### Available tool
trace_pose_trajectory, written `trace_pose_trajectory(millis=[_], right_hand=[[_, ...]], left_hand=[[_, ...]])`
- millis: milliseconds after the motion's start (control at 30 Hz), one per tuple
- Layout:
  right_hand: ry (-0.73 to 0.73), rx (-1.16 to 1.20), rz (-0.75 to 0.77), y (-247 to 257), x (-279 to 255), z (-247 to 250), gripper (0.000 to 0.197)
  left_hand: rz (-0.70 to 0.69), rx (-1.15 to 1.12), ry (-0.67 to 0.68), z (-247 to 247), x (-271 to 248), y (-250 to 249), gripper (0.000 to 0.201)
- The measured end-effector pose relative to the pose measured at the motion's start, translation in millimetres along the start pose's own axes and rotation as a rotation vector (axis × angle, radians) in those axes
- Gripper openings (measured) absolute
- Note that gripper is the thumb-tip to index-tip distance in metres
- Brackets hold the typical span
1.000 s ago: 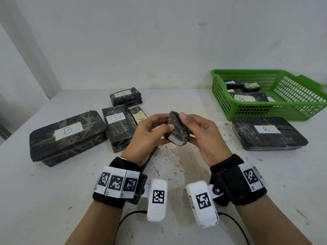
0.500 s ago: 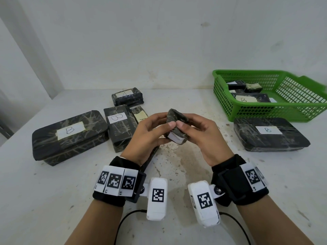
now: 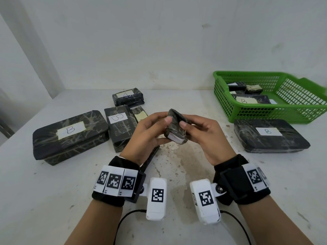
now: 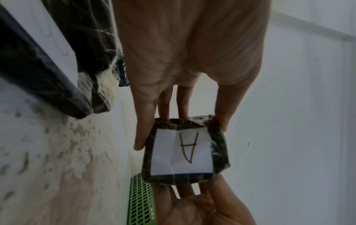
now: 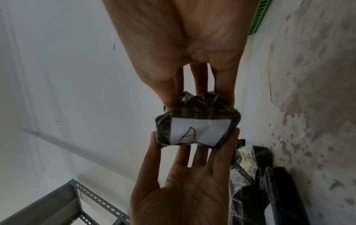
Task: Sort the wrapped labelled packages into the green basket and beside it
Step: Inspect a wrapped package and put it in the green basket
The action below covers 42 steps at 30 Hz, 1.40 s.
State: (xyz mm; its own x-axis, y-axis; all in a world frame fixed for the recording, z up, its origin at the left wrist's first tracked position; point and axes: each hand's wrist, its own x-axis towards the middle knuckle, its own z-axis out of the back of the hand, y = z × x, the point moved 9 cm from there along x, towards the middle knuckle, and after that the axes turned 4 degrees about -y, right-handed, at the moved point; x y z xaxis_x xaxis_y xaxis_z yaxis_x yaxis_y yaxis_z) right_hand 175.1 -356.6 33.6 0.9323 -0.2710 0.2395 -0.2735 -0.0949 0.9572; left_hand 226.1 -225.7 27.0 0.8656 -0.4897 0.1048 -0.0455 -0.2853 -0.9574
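A small dark wrapped package [image 3: 175, 128] hangs above the table's middle, held from both sides by my left hand [image 3: 150, 133] and right hand [image 3: 201, 135]. Its white label faces down towards my wrists and reads "A" [image 4: 187, 150], as the right wrist view also shows on the package [image 5: 196, 130]. The green basket [image 3: 265, 110] stands at the back right with several wrapped packages inside, one labelled B. A large package labelled B [image 3: 269, 135] lies in front of the basket.
On the left lie a large B package [image 3: 70, 135], a medium B package [image 3: 120, 126], a thin package with a yellowish label [image 3: 140, 114] and an A package [image 3: 128, 97] further back. A grey metal shelf frame [image 5: 57, 202] shows in the right wrist view.
The small package has been turned a little between my fingers; both thumbs have shifted on its top. The hands stay in the same place above the table.
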Motion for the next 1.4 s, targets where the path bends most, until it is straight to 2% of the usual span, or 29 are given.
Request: trace_pose_trajectory(millis=[167,367,567,633,733,800,900,1000,1133,1300,1400], right_hand=[[0.104,0.025,-0.053,-5,-1,-10,0.041],[0.133,-0.062,-0.012,-6,-2,-12,0.044],[0.145,-0.054,-0.031,-8,-1,-15,0.056],[0.16,-0.081,-0.043,-9,-2,-16,0.055],[0.151,-0.121,-0.027,-7,-5,-17,0.051],[0.124,-0.119,-0.019,-6,-4,-15,0.049],[0.083,-0.047,-0.046,-6,-1,-9,0.05],[0.054,0.079,-0.088,-1,-1,-4,0.046],[-0.019,0.013,-0.006,4,2,5,0.032],[-0.004,0.003,-0.024,0,1,2,0.033],[-0.054,-0.043,-0.005,1,1,6,0.028]], left_hand=[[0.003,0.015,-0.082,8,2,0,0.035],[0.017,0.022,-0.104,9,0,-1,0.045],[-0.009,0.06,-0.144,11,0,-5,0.027],[0.002,0.062,-0.159,13,0,-3,0.014],[0.024,0.043,-0.159,13,0,0,0.011],[0.037,0.009,-0.151,10,0,1,0.015],[0.047,-0.038,-0.137,5,-1,1,0.034],[0.059,-0.073,-0.111,3,-1,0,0.039],[0.078,-0.059,-0.094,1,-1,1,0.047],[0.127,-0.029,-0.075,0,0,8,0.055],[0.123,0.09,-0.027,-3,-1,10,0.064]])
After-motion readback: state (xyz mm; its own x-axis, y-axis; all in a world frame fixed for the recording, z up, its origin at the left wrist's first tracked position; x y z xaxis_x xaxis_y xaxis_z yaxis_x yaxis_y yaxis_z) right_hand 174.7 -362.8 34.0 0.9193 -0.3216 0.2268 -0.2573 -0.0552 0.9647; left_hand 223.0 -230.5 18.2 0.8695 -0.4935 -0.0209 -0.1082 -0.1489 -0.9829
